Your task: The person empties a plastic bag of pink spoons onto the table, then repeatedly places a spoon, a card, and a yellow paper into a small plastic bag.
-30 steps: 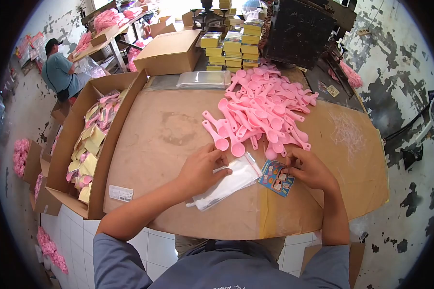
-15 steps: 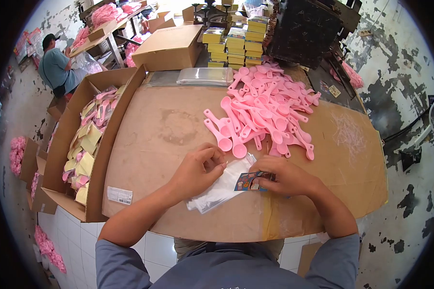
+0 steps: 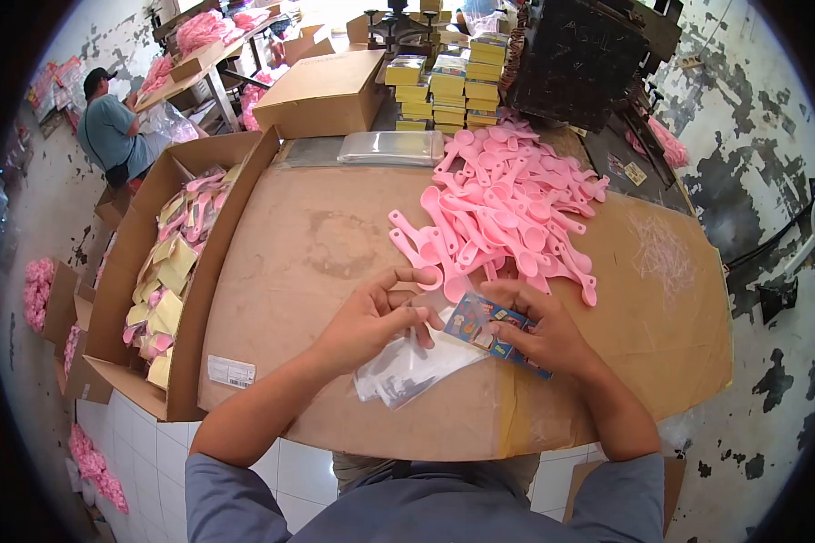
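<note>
Blue printed cards (image 3: 484, 326) with small coloured pictures are held in my right hand (image 3: 543, 330), thumb on top. My left hand (image 3: 380, 319) is beside them, its thumb and fingers closed on a clear plastic bag (image 3: 430, 321). Under and between the hands, a loose stack of clear bags (image 3: 407, 373) lies on the cardboard-covered table. Just beyond my hands is a heap of pink plastic spoons (image 3: 507, 204); the nearest ones come close to my fingertips.
An open carton (image 3: 213, 281) of packed spoons and yellow cards stands left. Behind are a closed box (image 3: 321, 86), clear film (image 3: 389, 147), stacked yellow card bundles (image 3: 448, 86) and a black metal block (image 3: 575, 59). Another person (image 3: 113, 127) sits at the far left.
The cards have come further into view between my hands, above the bags. My left hand has moved slightly right and now has clear plastic at its fingers. The camera view has shifted slightly.
</note>
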### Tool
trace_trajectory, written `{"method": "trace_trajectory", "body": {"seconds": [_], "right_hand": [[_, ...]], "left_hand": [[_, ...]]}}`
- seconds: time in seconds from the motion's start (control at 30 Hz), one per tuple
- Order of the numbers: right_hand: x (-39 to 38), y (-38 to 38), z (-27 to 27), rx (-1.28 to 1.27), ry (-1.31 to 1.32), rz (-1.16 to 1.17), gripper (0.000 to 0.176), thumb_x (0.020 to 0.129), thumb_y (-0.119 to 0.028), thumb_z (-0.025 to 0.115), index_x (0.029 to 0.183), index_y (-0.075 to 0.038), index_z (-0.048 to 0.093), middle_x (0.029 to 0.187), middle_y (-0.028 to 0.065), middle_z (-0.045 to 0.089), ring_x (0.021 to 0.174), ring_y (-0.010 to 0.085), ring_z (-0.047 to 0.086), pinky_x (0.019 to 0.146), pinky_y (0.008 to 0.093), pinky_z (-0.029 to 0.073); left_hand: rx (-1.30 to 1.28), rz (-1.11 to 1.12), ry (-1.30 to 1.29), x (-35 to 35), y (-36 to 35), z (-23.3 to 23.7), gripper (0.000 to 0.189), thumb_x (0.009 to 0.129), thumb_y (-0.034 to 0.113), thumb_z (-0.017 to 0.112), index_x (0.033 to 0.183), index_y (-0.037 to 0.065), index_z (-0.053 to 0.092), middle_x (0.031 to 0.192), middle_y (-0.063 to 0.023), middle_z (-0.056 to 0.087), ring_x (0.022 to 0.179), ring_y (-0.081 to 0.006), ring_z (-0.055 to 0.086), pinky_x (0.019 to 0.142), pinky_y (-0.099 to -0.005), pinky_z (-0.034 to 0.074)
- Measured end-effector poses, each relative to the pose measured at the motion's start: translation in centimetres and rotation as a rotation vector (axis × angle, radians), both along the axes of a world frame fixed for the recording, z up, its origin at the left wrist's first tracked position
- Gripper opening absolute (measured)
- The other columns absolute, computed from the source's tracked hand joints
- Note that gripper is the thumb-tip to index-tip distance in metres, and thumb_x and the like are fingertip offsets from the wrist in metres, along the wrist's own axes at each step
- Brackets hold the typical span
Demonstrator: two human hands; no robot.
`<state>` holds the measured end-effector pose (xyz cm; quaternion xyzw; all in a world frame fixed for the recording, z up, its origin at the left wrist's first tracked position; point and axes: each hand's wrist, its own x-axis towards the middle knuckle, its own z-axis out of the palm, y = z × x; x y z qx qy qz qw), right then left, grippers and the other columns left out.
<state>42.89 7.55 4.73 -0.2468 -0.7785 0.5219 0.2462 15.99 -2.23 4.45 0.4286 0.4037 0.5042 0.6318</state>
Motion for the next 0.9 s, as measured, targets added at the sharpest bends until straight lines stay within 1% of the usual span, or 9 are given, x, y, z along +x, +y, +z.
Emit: {"method": "trace_trajectory", "body": {"seconds": [0.03,0.13,0.33,0.43,0.53,0.63,0.73,0.83,0.9], "right_hand": [[-0.1,-0.2,0.1,-0.141,0.067,-0.030,0.037,0.094,-0.001,0.070,0.129,0.000,0.058,0.108,0.0095,0.069,0.099,0.0148,0.067,0.087,0.0312,0.055],[0.1,-0.2,-0.4,-0.130,0.156,-0.105,0.038,0.095,0.001,0.069,0.130,0.001,0.054,0.108,0.0100,0.069,0.100,0.0123,0.066,0.086,0.0293,0.055],[0.1,-0.1,-0.5,-0.071,0.311,-0.188,0.032,0.094,0.001,0.070,0.124,0.001,0.059,0.105,0.0092,0.068,0.099,0.0132,0.067,0.083,0.0288,0.055],[0.4,0.0,-0.2,0.300,0.095,-0.102,0.032,0.092,0.003,0.071,0.123,-0.001,0.065,0.103,0.0088,0.067,0.096,0.0144,0.067,0.082,0.0287,0.055],[0.4,-0.1,0.3,0.409,0.008,0.005,0.034,0.090,0.003,0.071,0.123,-0.004,0.069,0.102,0.0089,0.067,0.092,0.0147,0.066,0.080,0.0286,0.055],[-0.3,-0.6,0.1,0.368,0.039,0.015,0.038,0.092,0.001,0.071,0.129,-0.004,0.066,0.101,0.0071,0.067,0.088,0.0120,0.064,0.077,0.0281,0.054],[-0.7,-1.8,-0.2,-0.087,0.116,-0.086,0.034,0.094,-0.003,0.071,0.128,-0.004,0.065,0.103,0.0058,0.068,0.085,0.0100,0.064,0.075,0.0275,0.053],[-0.8,-1.2,-1.3,-0.057,0.255,-0.176,0.032,0.096,-0.006,0.071,0.127,-0.003,0.064,0.105,0.0046,0.068,0.083,0.0088,0.063,0.075,0.0268,0.053],[-0.5,-1.0,-1.4,-0.054,0.242,-0.173,0.028,0.096,-0.008,0.071,0.122,-0.003,0.066,0.103,0.0055,0.069,0.086,0.0101,0.064,0.076,0.0272,0.053]], "left_hand": [[-0.020,0.003,0.012,0.3,0.0,0.1,0.037,0.100,0.007,0.064,0.133,-0.004,0.051,0.099,-0.0150,0.076,0.086,-0.0177,0.073,0.082,-0.0293,0.058],[-0.027,0.016,0.043,0.8,-0.1,0.0,0.044,0.099,0.009,0.069,0.137,-0.001,0.049,0.104,-0.0163,0.076,0.087,-0.0173,0.073,0.081,-0.0301,0.058],[0.045,0.090,0.117,1.3,0.0,-1.3,0.038,0.100,0.005,0.067,0.133,-0.005,0.051,0.107,-0.0164,0.076,0.096,-0.0158,0.074,0.082,-0.0266,0.059],[0.036,0.098,0.079,1.7,-0.3,-0.8,0.037,0.100,0.004,0.067,0.133,-0.005,0.053,0.106,-0.0162,0.077,0.098,-0.0167,0.074,0.083,-0.0274,0.059],[0.143,0.057,0.210,2.0,-0.7,-1.0,0.037,0.100,0.004,0.066,0.134,-0.004,0.054,0.106,-0.0166,0.076,0.099,-0.0174,0.073,0.085,-0.0289,0.059],[0.185,-0.031,0.360,2.0,-1.1,-1.5,0.041,0.100,0.002,0.066,0.138,-0.003,0.053,0.114,-0.0148,0.074,0.107,-0.0174,0.071,0.093,-0.0316,0.057],[0.185,-0.076,0.480,2.5,-1.4,-0.5,0.039,0.100,0.002,0.066,0.137,-0.003,0.054,0.114,-0.0139,0.073,0.106,-0.0164,0.070,0.093,-0.0306,0.057],[0.123,0.013,0.248,2.8,-1.4,-1.3,0.039,0.099,0.002,0.067,0.136,-0.003,0.055,0.114,-0.0141,0.073,0.107,-0.0161,0.070,0.090,-0.0298,0.057],[0.081,0.047,0.232,2.5,-1.2,-0.3,0.041,0.099,0.003,0.067,0.137,-0.003,0.054,0.115,-0.0143,0.073,0.107,-0.0154,0.069,0.089,-0.0293,0.058]]}}
